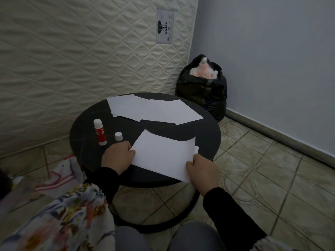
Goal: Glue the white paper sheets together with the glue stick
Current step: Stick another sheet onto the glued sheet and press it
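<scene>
A white paper sheet (163, 154) lies at the near edge of the round black table (206, 133), with another sheet's corner showing under its right side. My left hand (117, 156) pinches its left edge and my right hand (203, 171) grips its near right corner. A red-and-white glue stick (100, 132) stands uncapped to the left, its white cap (118, 136) beside it. Several more white sheets (154, 110) lie overlapped on the far side of the table.
A quilted mattress (81, 51) leans upright behind the table. A black bag (202, 87) holding something pink and white sits in the corner by the blue wall. The floor is tiled; floral fabric (63, 214) covers my lap at the lower left.
</scene>
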